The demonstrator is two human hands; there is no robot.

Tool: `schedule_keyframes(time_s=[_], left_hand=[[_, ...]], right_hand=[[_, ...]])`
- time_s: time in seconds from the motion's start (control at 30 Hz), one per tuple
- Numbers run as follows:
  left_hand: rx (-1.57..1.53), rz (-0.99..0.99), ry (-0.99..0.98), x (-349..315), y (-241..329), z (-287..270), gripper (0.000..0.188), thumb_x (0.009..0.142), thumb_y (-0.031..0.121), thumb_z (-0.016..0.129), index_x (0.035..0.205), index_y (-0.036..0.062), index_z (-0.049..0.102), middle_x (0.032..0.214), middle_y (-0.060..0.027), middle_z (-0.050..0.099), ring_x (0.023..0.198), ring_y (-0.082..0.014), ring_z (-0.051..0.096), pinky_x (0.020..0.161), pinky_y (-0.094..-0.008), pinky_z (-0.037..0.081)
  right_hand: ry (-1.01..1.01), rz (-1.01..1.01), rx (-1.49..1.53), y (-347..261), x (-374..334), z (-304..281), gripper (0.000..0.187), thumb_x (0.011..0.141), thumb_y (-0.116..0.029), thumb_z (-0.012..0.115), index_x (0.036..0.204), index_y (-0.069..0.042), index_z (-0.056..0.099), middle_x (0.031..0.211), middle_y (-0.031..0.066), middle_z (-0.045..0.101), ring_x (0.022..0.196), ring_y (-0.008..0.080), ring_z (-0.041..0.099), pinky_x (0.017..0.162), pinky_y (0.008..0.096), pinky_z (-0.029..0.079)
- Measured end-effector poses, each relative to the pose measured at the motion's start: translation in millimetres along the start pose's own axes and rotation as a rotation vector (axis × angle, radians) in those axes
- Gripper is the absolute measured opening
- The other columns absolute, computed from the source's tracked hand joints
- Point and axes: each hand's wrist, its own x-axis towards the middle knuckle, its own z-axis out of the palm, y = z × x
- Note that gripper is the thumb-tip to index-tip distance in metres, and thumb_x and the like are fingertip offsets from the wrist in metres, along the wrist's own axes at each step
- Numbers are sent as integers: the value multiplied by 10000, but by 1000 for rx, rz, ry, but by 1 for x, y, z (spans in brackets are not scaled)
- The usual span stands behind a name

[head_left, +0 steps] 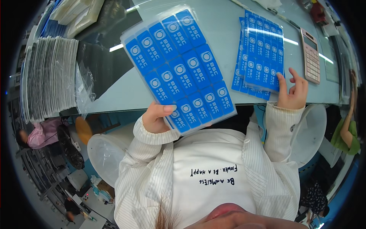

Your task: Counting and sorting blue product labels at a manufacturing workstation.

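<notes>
My left hand (154,119) grips the lower left corner of a stack of plastic sheets (179,70), with the thumb on top and the other fingers out of sight underneath. Rows of blue rectangular labels with white rings cover these sheets, which tilt over the table's front edge. To the right, a second pile of similar blue sheets (261,49) lies on the table, its layers slightly fanned. My right hand (292,91) is beside that pile's near right corner, fingers apart and partly curled. Its thumb tip overlaps the sheet edge; a firm hold does not show.
A pink calculator (310,56) lies right of the pile on the glass-topped table (118,89). Tall stacked sheets (49,76) and clear plastic film (84,87) occupy the left side. White bins (106,154) stand below the table edge on both sides. Other people work farther off.
</notes>
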Motion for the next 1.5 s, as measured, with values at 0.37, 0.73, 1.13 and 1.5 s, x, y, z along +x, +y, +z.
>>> schedule_keyframes(time_s=[0.37, 0.73, 1.13, 1.5], left_hand=[[352, 50, 14, 4, -10, 3, 685, 714, 88, 694, 1322, 26, 385, 1218, -204, 547, 1087, -339, 565, 925, -475, 451], [423, 94, -4, 2, -6, -3, 661, 706, 106, 737, 1286, 30, 431, 1184, -192, 569, 1065, -318, 579, 901, -455, 471], [502, 211, 90, 2, 2, 1, 737, 644, 92, 755, 1289, 8, 411, 1164, -218, 565, 1043, -345, 586, 873, -471, 487], [467, 67, -7, 7, -6, 5, 692, 676, 116, 775, 1276, 30, 441, 1183, -190, 572, 1057, -311, 584, 890, -452, 475]], right_hand=[[-784, 123, 1054, -40, -39, -14, 129, 771, -70, 698, 766, 11, 599, 728, 33, 552, 571, 63, 464, 504, 184, 328], [-343, -146, 893, -21, -29, -16, 154, 879, -109, 590, 878, 37, 639, 709, 33, 561, 435, 44, 374, 417, 188, 251], [156, 17, 59, 6, -9, 0, 348, 743, -163, 761, 1034, -17, 639, 833, -5, 522, 532, 40, 286, 489, 175, 268], [-759, 61, 1051, -40, -36, -13, 130, 786, -92, 691, 779, 9, 610, 688, 37, 539, 555, 57, 414, 486, 200, 298]])
